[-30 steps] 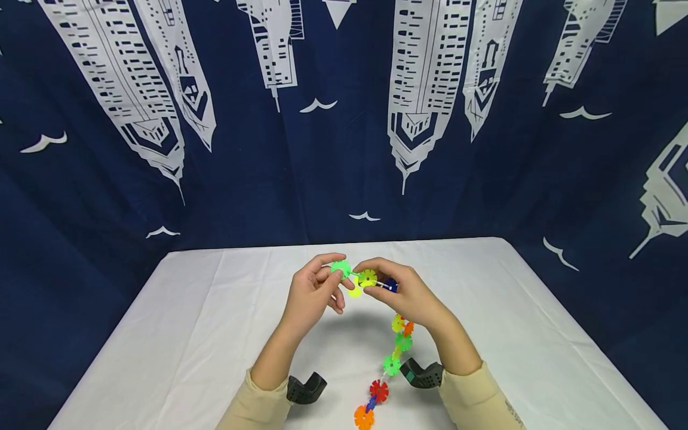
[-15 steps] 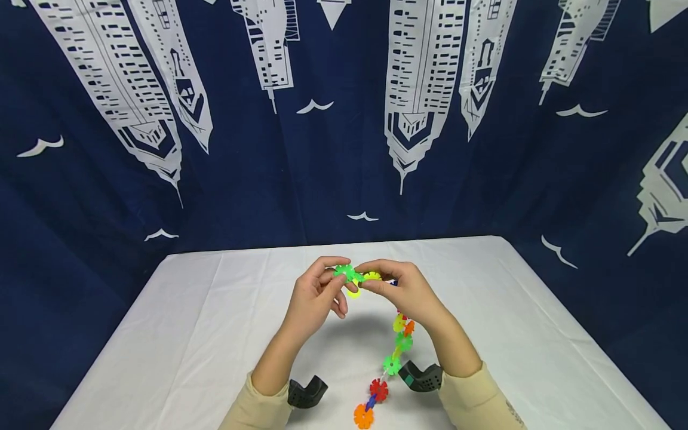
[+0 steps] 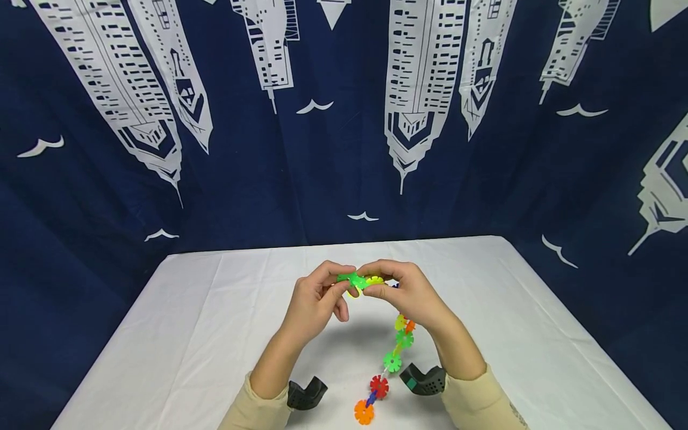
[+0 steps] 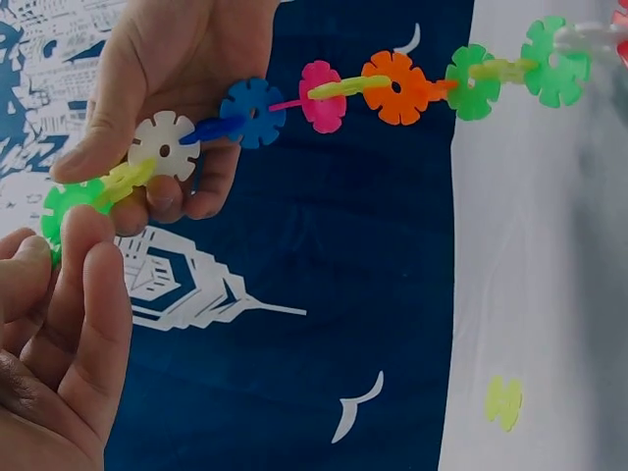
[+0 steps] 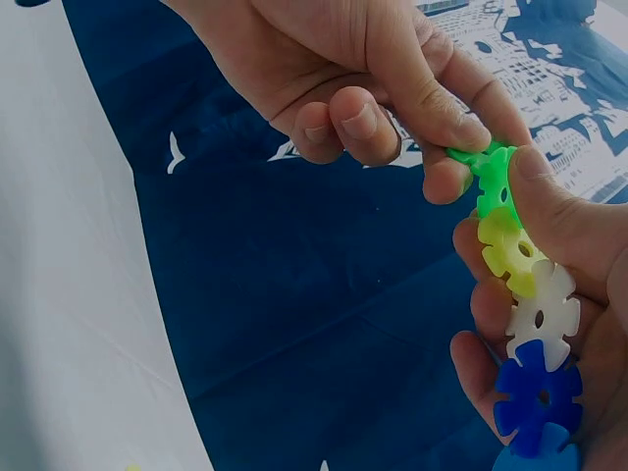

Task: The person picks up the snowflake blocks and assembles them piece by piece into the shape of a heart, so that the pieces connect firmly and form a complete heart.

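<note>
My left hand point(image 3: 314, 304) pinches a green notched plastic disc point(image 5: 469, 154) between thumb and fingers. It meets another green disc point(image 4: 74, 208) at the end of a chain of interlocked flower-shaped discs; whether the notches are fully seated, I cannot tell. My right hand point(image 3: 405, 295) holds that end, thumb on the green disc, with a yellow disc point(image 5: 512, 253) and a white disc point(image 5: 542, 312) lying along its fingers. From there the chain runs on through a dark blue disc point(image 5: 538, 394), a pink disc point(image 4: 323, 96) and an orange disc point(image 4: 394, 86).
The chain's lower part hangs toward the front of the white-covered table point(image 3: 215, 334), past a red disc point(image 3: 378, 387) to an orange end disc point(image 3: 364, 412). A loose yellow disc point(image 4: 504, 403) lies on the cloth. A dark blue printed curtain point(image 3: 242, 179) stands behind.
The left hand has shifted slightly right, turning its green disc from face-on to nearly edge-on. The right fingers have moved from beside the yellow disc onto the chain's green end disc.
</note>
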`<state>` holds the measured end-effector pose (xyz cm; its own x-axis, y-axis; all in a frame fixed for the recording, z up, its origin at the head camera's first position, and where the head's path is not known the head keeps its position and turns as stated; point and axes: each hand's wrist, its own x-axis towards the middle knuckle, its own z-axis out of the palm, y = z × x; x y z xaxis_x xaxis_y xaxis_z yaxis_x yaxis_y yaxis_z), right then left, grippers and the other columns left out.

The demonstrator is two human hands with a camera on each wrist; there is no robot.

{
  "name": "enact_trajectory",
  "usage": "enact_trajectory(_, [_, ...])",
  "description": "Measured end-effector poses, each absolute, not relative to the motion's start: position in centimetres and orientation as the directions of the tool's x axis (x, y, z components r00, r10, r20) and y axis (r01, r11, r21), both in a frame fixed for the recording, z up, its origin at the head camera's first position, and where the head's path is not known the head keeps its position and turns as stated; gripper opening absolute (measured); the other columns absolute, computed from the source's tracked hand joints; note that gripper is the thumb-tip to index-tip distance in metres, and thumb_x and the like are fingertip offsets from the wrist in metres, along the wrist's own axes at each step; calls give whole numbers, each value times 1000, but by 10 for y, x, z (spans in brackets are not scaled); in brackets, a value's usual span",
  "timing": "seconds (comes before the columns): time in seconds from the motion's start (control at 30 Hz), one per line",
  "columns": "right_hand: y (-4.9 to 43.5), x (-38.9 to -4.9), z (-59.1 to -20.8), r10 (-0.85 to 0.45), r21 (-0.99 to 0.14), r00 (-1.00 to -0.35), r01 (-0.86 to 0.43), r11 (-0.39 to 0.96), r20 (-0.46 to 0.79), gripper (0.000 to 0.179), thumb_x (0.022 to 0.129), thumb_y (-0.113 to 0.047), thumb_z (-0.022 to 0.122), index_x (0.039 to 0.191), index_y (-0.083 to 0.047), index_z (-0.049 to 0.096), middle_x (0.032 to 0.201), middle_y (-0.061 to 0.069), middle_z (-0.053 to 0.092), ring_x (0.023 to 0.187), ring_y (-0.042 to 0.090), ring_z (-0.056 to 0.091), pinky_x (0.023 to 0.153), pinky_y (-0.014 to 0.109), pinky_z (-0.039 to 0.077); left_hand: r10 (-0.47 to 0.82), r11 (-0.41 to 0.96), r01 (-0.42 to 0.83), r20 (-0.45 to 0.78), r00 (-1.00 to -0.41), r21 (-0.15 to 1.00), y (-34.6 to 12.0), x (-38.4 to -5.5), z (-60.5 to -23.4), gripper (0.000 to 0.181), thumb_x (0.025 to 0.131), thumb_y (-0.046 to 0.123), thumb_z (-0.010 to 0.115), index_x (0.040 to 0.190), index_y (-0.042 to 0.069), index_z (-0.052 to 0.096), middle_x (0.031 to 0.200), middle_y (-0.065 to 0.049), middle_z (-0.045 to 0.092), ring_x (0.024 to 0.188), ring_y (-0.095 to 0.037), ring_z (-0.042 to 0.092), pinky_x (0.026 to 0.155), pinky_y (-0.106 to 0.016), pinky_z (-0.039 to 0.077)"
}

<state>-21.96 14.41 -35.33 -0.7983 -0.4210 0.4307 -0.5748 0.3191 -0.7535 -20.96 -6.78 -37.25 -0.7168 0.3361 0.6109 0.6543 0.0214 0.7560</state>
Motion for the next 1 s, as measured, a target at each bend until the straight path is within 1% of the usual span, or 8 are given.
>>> enact_trajectory(0.2, [143, -219, -352, -419, -715, -785, -604, 352, 457, 23, 90, -14, 74, 113, -13, 73, 109, 1, 75, 93, 13, 65, 81, 27, 56, 316, 42, 635, 593, -740, 771, -66, -210, -373, 23, 99, 3, 59, 122, 4, 59, 86, -21, 73, 46, -19, 62, 49, -32, 57])
enact_trajectory(0.37, [143, -219, -352, -424, -658, -772, -630, 412, 474, 22, 92, -16, 72, 114, -14, 73, 110, -1, 75, 92, 13, 66, 79, 28, 57, 312, 27, 552, 517, -797, 834, -65, -211, -373, 27, 100, 5, 58, 127, 7, 57, 91, -22, 74, 52, -27, 66, 51, -34, 58])
enact_trajectory(0.43, [143, -220, -353, -426, -632, -766, -640, 436, 482, 21, 94, -15, 69, 115, -14, 72, 111, -1, 75, 92, 13, 67, 79, 28, 57, 316, 23, 508, 476, -821, 861, -65, -212, -374, 30, 100, 5, 57, 129, 10, 56, 95, -22, 75, 55, -28, 67, 52, -35, 59])
enact_trajectory(0.53, [142, -223, -357, -426, -608, -756, -654, 450, 497, 23, 95, -12, 67, 118, -12, 70, 112, 0, 74, 90, 13, 68, 77, 28, 57, 326, 21, 456, 425, -845, 890, -66, -214, -375, 33, 101, 5, 55, 133, 12, 55, 100, -22, 75, 60, -25, 70, 53, -35, 60])
enact_trajectory(0.6, [140, -226, -361, -423, -597, -749, -662, 452, 510, 26, 95, -13, 67, 121, -13, 68, 112, -1, 73, 88, 10, 67, 77, 27, 57, 324, 24, 431, 401, -857, 902, -66, -215, -376, 34, 101, 6, 54, 134, 14, 54, 103, -21, 75, 63, -21, 72, 55, -35, 60])
enact_trajectory(0.77, [134, -231, -369, -405, -542, -704, -709, 452, 584, 37, 89, -18, 75, 125, -20, 65, 109, -7, 71, 84, 5, 62, 75, 25, 55, 320, 10, 402, 377, -869, 916, -67, -218, -380, 34, 101, 7, 56, 134, 15, 52, 99, -22, 75, 65, -23, 74, 60, -36, 62])
enact_trajectory(0.87, [132, -232, -372, -382, -497, -670, -735, 461, 636, 42, 86, -17, 79, 125, -19, 64, 105, -5, 71, 79, 5, 58, 71, 25, 53, 308, -3, 396, 378, -873, 918, -66, -218, -380, 30, 101, 10, 58, 130, 11, 50, 96, -24, 75, 64, -25, 75, 62, -36, 62])
enact_trajectory(1.0, [129, -234, -376, -362, -441, -613, -774, 455, 702, 44, 83, -13, 80, 124, -16, 63, 103, -2, 72, 76, 6, 58, 66, 22, 52, 282, 13, 379, 361, -889, 925, -64, -218, -380, 23, 101, 12, 57, 123, 7, 50, 94, -24, 75, 64, -30, 74, 63, -35, 62])
